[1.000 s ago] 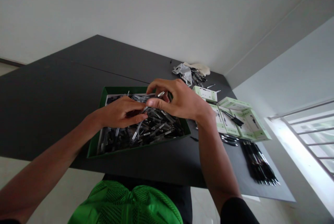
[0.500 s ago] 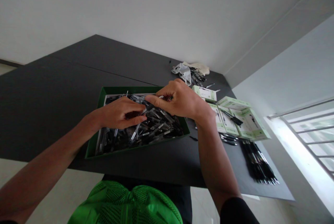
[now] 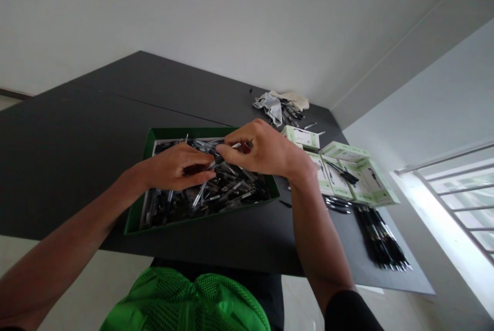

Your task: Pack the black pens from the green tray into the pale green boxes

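My left hand point(image 3: 179, 167) is closed in a pinch on a clear-barrelled pen point(image 3: 211, 166), held over a green box point(image 3: 133, 218). Close beside it, my right hand point(image 3: 258, 148) is also closed, thumb against fingers. A slim pale end of a pen point(image 3: 236, 146) shows in its grip; the rest is hidden by the fingers. The box holds a jumbled heap of black and clear pens point(image 3: 231, 187) below both hands. The fingertips of the two hands nearly meet.
Right of the box stand open pale-green cartons point(image 3: 370, 181), with a few pens point(image 3: 341, 170) on them. Black pens point(image 3: 382, 241) lie in a row near the table's right edge. Behind are a grey cloth point(image 3: 270, 107), a cream cloth point(image 3: 295, 100) and loose pens point(image 3: 291, 113).
My right hand has shifted slightly and its fingers have curled a little. The dark pen part between the hands shows less than before. My left hand stays almost still.
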`<action>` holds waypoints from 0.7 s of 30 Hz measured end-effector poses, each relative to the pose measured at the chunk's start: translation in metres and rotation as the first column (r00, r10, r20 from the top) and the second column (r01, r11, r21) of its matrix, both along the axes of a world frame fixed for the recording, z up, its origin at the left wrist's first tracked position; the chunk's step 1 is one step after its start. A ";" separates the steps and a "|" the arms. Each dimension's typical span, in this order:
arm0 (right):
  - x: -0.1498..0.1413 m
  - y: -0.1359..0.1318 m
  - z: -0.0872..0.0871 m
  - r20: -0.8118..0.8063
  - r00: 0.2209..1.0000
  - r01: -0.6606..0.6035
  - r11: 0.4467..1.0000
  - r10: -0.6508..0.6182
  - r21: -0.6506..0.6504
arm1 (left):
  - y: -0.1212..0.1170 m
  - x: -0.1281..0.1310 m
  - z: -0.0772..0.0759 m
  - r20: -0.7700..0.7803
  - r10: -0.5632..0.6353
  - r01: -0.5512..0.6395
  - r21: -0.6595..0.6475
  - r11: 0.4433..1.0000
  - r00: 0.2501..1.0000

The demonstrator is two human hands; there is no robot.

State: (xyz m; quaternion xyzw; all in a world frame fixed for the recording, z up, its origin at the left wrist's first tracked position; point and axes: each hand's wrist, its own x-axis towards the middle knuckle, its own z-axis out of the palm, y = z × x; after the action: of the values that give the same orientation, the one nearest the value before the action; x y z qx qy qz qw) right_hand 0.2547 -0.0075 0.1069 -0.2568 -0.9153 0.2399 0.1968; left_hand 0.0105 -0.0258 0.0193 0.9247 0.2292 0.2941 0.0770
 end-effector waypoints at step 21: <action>-0.001 -0.003 0.002 0.024 0.999 -0.037 0.999 0.037 -0.025 | 0.000 -0.001 -0.001 0.041 -0.019 0.021 -0.036 0.999 0.999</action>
State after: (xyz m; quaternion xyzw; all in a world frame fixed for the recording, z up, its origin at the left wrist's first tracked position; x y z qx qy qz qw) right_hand 0.2533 -0.0102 0.1087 -0.2450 -0.9192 0.2514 0.1781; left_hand 0.0099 -0.0256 0.0188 0.9193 0.2235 0.3077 0.1012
